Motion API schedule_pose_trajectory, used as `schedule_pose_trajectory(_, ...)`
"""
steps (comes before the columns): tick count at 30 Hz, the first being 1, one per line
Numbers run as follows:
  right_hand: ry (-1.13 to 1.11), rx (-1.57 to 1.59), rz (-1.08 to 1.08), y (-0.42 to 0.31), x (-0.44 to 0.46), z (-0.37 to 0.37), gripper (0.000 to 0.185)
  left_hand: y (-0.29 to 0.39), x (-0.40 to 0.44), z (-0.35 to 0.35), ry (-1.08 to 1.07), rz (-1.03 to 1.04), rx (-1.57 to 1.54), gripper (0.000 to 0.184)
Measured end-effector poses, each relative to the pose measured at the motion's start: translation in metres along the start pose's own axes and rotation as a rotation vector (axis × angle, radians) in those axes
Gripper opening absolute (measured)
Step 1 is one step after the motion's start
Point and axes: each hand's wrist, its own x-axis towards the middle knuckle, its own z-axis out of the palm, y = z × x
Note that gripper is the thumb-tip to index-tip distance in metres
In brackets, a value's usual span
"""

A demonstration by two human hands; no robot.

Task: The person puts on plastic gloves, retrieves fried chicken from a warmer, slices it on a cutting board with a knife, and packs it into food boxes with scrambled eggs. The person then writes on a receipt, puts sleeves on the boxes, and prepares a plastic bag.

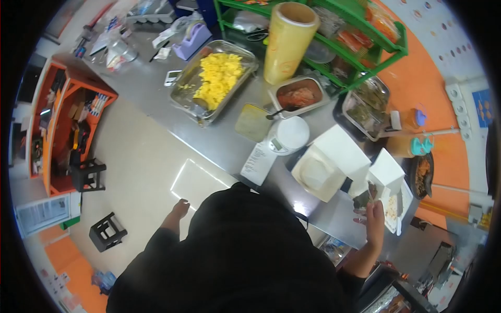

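My right hand (373, 223) is over the right part of the steel counter, its fingers closed around a small, thin, brownish thing (371, 191) whose kind I cannot make out. Beside it are an open white takeaway box (385, 171) and a white tray (393, 211) with crumbs of food. Further left another white takeaway box (313, 173) stands open, with a pale round shape in its base. My left hand (181, 207) hangs low at my side above the floor, fingers curled in and nothing visible in them.
On the counter (151, 99) stand a tray of yellow food (177, 94), a pan of reddish food (300, 95) with a spoon, a white scale (292, 133), a paper slip (258, 164) and a large film roll (289, 47). A green rack (360, 78) lines the back. Black stools (107, 232) stand on the floor.
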Motion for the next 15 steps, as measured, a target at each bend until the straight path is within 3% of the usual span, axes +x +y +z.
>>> schedule_pose_trajectory(1, 0.026, -0.055, 0.023, 0.000, 0.007, -0.007, 0.014, -0.025, 0.017, 0.006, 0.053, 0.501, 0.427, 0.037)
schedule_pose_trajectory(2, 0.069, -0.112, 0.051, 0.006, 0.014, -0.019, 0.015, -0.037, 0.029, 0.018, 0.044, 0.368, 0.211, 0.031)
schedule_pose_trajectory(3, 0.134, -0.227, -0.029, 0.020, 0.026, -0.032, 0.017, -0.026, 0.021, 0.014, 0.068, 0.462, 0.316, 0.027)
schedule_pose_trajectory(4, 0.204, -0.348, -0.056, 0.011, 0.029, -0.035, 0.018, -0.046, 0.050, 0.033, 0.002, 0.362, -0.031, 0.027)
schedule_pose_trajectory(5, 0.232, -0.570, -0.164, 0.006, 0.032, -0.040, 0.022, -0.008, 0.027, 0.007, -0.152, 0.515, 0.655, 0.030)
schedule_pose_trajectory(6, 0.221, -0.602, -0.089, -0.013, 0.030, -0.035, 0.025, -0.012, 0.028, 0.012, -0.150, 0.569, 0.615, 0.028)
schedule_pose_trajectory(7, 0.218, -0.795, -0.243, -0.010, 0.035, -0.040, 0.021, 0.017, -0.002, 0.007, -0.168, 0.130, 0.061, 0.027)
schedule_pose_trajectory(10, 0.220, -0.833, -0.373, 0.000, 0.061, -0.034, 0.016, -0.015, 0.030, 0.036, -0.055, 0.219, 0.029, 0.029)
schedule_pose_trajectory(12, 0.345, -1.009, -0.484, 0.007, 0.080, -0.027, 0.015, -0.020, 0.033, 0.034, -0.158, 0.422, 0.211, 0.032)
schedule_pose_trajectory(13, 0.324, -0.998, -0.494, 0.010, 0.084, -0.024, 0.015, -0.019, 0.024, 0.034, -0.170, 0.265, -0.012, 0.030)
schedule_pose_trajectory(14, 0.297, -1.038, -0.612, 0.012, 0.090, -0.020, 0.017, -0.024, 0.042, 0.028, -0.224, 0.731, 0.433, 0.031)
schedule_pose_trajectory(15, 0.266, -1.068, -0.737, 0.015, 0.097, -0.014, 0.020, -0.029, 0.035, 0.033, -0.073, 0.579, 0.410, 0.029)
